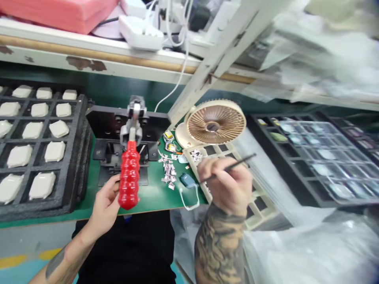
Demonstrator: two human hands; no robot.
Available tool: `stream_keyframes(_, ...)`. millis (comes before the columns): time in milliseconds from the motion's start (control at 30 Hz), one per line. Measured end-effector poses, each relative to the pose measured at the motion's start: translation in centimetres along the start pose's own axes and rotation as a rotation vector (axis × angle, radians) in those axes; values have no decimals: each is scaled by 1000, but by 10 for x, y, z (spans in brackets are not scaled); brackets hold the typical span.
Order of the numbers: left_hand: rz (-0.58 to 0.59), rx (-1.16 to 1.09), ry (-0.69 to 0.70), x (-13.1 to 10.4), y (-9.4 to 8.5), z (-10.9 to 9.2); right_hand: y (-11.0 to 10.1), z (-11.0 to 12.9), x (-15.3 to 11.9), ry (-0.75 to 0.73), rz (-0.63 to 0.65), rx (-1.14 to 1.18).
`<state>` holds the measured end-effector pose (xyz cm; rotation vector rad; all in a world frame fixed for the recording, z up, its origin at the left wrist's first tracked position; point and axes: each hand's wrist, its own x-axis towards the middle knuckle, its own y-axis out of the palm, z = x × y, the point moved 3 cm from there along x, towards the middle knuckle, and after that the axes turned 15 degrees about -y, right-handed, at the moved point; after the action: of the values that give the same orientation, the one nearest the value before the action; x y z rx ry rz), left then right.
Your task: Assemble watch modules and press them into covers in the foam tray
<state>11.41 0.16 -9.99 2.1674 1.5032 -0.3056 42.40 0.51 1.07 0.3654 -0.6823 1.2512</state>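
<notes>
My left hand point(107, 203) is at the lower front of a black clamp fixture point(103, 152), its fingertips partly hidden behind the red ribbed handle point(129, 177); what they hold, if anything, is hidden. In my right hand point(226, 183) is a thin dark pen-like tool point(239, 162), pinched between fingers and thumb and pointing down to the left. The tool's lower end is close to a small blue device point(188, 180) with a pale looped strap point(191, 207). Small pale pieces point(168, 173) lie scattered on the green mat point(154, 193) between the fixture and the device.
Black foam trays point(72, 165) with white square cases stand at the left. A beige fan point(216, 122) sits behind a cream divided tray point(254, 221). Black trays point(304, 177) with clear-wrapped parts are at the right. A shelf point(118, 67) and slanted post point(204, 71) run across the back.
</notes>
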Motion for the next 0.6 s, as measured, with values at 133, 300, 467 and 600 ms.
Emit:
stream_keyframes(133,-14,6,20,-1,2,-4,20,-29,53,-156,29,-513)
stream_keyframes(300,-68,27,26,-4,7,-9,60,-30,36,-335,-40,-644)
stream_keyframes(467,-84,96,55,-6,5,-9,78,-17,-52,-319,383,-702)
stream_keyframes(600,-86,155,36,-8,7,-14,85,-22,-87,-272,582,-832)
